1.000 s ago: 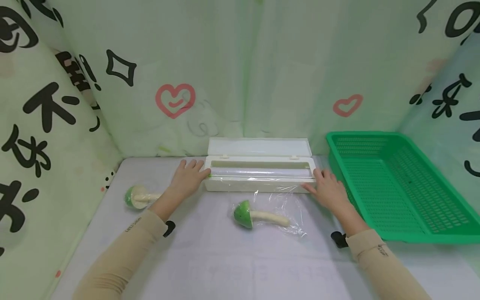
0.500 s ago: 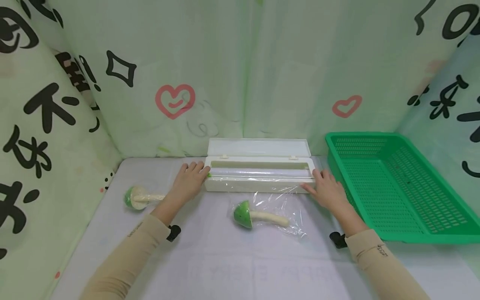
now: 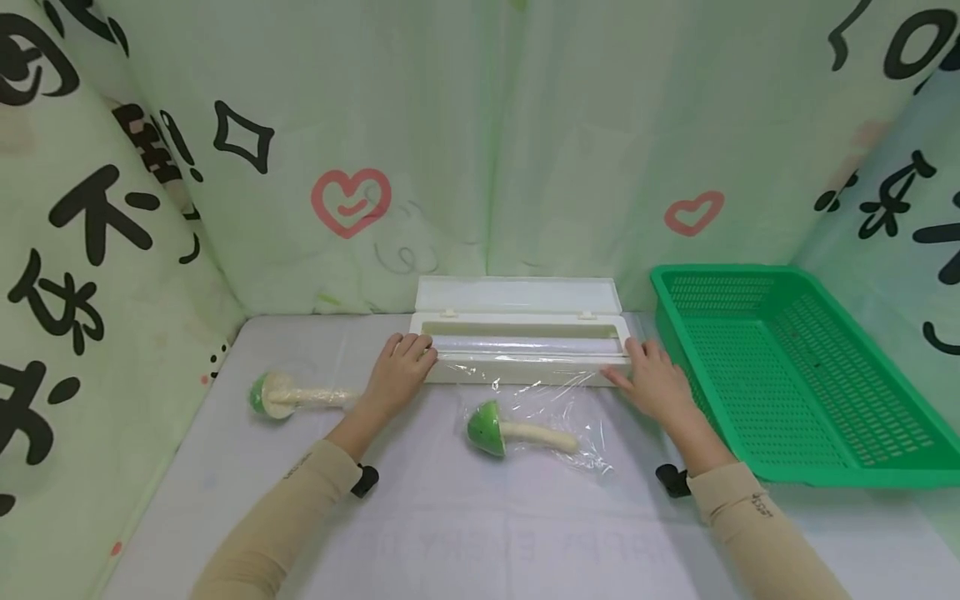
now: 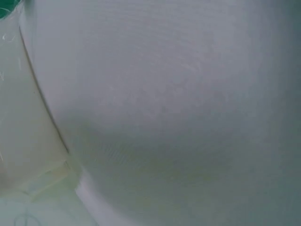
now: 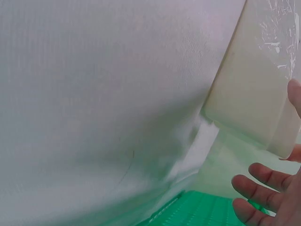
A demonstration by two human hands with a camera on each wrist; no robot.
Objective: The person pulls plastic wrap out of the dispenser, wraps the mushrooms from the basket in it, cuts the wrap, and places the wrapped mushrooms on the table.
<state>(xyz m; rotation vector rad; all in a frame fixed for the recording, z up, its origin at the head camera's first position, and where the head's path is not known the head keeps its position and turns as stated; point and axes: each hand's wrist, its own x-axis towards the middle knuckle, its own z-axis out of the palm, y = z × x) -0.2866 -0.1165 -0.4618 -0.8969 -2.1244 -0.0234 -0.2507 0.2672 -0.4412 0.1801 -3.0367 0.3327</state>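
A white cling-film dispenser box [image 3: 525,367] lies with its lid up at the back of the table. My left hand [image 3: 405,367] rests on the box's left front corner, fingers over its front rail. My right hand [image 3: 651,379] lies flat against the box's right end, fingers spread; in the right wrist view its fingertips [image 5: 263,188] sit beside the box [image 5: 254,94]. A sheet of clear film [image 3: 562,408] runs from the box over a green-capped toy mushroom [image 3: 517,431]. The left wrist view shows only the tabletop and the box's side [image 4: 23,141].
A second green-capped mushroom [image 3: 288,396] lies left of my left hand. A green plastic basket [image 3: 757,462] stands at the right, close to my right forearm. Printed curtains wall in the back and both sides of the white table [image 3: 480,533].
My left hand has slid to the right, from beside the box's left end onto its front corner, covering a small green piece there. The right hand, film and mushrooms have stayed put.
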